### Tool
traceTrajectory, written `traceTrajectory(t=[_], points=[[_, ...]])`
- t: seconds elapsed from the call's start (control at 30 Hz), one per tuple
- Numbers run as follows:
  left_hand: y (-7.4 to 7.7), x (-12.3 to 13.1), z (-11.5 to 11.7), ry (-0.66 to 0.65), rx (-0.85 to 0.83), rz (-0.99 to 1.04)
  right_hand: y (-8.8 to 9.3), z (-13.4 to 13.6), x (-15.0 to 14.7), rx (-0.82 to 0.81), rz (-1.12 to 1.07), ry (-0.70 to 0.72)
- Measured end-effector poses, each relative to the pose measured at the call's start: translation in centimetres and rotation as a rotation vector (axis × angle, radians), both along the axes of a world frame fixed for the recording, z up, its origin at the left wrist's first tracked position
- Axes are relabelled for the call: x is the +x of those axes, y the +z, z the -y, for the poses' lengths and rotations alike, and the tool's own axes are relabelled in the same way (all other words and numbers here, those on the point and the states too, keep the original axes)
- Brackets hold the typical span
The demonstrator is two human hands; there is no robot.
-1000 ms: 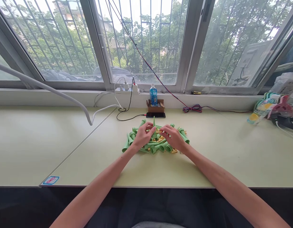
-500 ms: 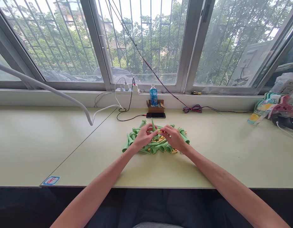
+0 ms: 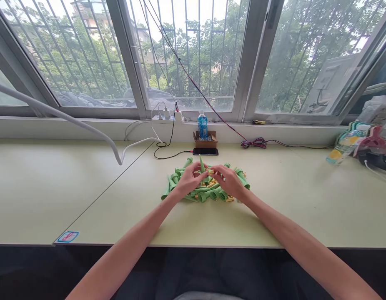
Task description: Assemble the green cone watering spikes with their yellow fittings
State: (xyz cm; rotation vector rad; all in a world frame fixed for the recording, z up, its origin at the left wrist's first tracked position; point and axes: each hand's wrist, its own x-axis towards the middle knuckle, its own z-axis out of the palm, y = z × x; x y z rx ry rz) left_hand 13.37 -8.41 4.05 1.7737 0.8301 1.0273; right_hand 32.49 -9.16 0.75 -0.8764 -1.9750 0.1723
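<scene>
My left hand (image 3: 191, 178) is closed around a green plastic spike (image 3: 202, 164), whose narrow tip points up and away from me. Close beside it, my right hand (image 3: 228, 180) pinches a small yellow piece (image 3: 211, 171) against the spike's side; its exact shape is too small to make out. Beneath and around both hands lies a pile of similar green hollow spikes (image 3: 206, 195) with wide round ends. Several loose yellow pieces (image 3: 230, 199) are scattered among them. My fingers hide part of the held spike's lower end.
Behind the pile lies a black phone (image 3: 205, 152) on a cable, before a small cardboard box (image 3: 205, 143) and a blue-labelled bottle (image 3: 202, 125). A bundled cable (image 3: 254, 143) sits to the right. A white tube (image 3: 86, 125) arches over the table's left side (image 3: 39, 187).
Both hands stay in nearly the same place. The right fingers have shifted very slightly at the yellow piece beside the held spike.
</scene>
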Motion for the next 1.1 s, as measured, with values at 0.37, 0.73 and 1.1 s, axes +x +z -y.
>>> traceTrajectory(t=[0.37,0.73,1.1], points=[[-0.05,-0.08,0.08,-0.011,0.043,-0.037,0.29,0.13,-0.02,0.015,0.032,-0.009],[-0.19,0.01,-0.01,-0.018,0.065,-0.038,0.31,0.20,0.12,-0.067,0.057,-0.039],[-0.23,-0.04,-0.05,-0.014,0.110,-0.052,0.36,0.08,0.06,-0.046,0.048,-0.029]])
